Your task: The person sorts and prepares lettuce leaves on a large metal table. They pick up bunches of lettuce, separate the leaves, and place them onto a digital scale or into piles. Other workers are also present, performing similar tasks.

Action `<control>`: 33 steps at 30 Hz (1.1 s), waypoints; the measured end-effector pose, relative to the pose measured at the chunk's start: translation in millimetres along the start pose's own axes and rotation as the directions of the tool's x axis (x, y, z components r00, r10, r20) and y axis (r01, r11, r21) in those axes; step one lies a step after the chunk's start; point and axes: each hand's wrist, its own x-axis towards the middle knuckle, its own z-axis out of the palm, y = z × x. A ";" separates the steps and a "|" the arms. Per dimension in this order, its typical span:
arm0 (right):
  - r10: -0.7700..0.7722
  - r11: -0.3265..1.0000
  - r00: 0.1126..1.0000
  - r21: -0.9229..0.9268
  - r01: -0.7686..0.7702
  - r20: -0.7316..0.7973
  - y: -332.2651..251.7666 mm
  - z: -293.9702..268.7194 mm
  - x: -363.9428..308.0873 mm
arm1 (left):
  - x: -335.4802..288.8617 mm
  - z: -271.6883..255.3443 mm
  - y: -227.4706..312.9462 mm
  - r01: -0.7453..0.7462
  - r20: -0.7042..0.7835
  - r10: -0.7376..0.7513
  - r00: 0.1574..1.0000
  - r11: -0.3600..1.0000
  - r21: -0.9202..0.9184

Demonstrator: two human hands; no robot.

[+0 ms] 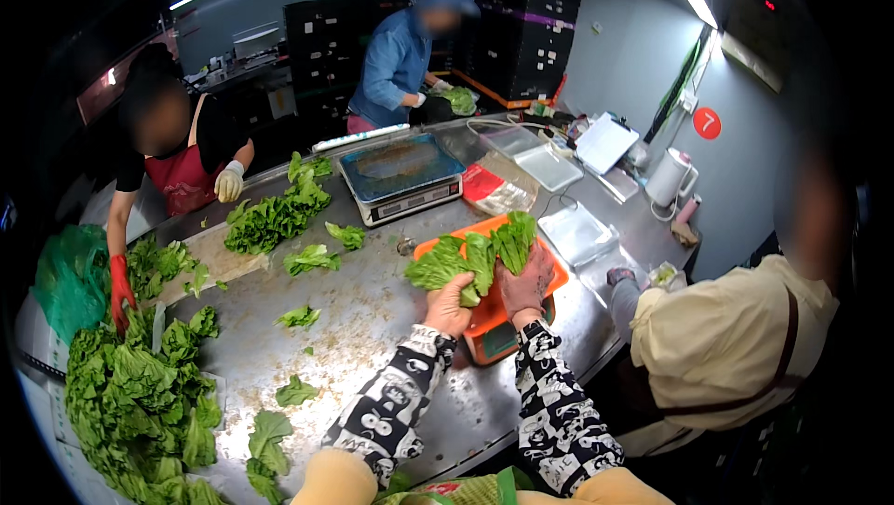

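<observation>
Both my hands are over an orange tray (484, 320) that sits on a small scale (492, 347) near the table's front edge. My left hand (450, 306) is bare and closed round the stem end of green leafy lettuce (436, 265), thumb on top. My right hand (527, 285), in a stained, dull pinkish glove, is closed on more lettuce leaves (514, 242) right beside it. The leaves fan out away from me over the tray's far part. My right fingertips are partly hidden behind the leaves.
A large lettuce heap (130, 393) lies at the left, with loose leaves (312, 259) scattered across the metal table (372, 319). A bigger scale (400, 175) stands beyond. Clear plastic trays (577, 233) lie right. Co-workers stand at the left (182, 179), far side (386, 67) and right (726, 337).
</observation>
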 end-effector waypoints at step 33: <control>-0.339 0.783 0.742 0.610 -0.118 0.578 -92.5 -20.9 -175.9 | -290.9 -166.3 207.0 0.164 0.275 0.860 0.429 -0.373 0.913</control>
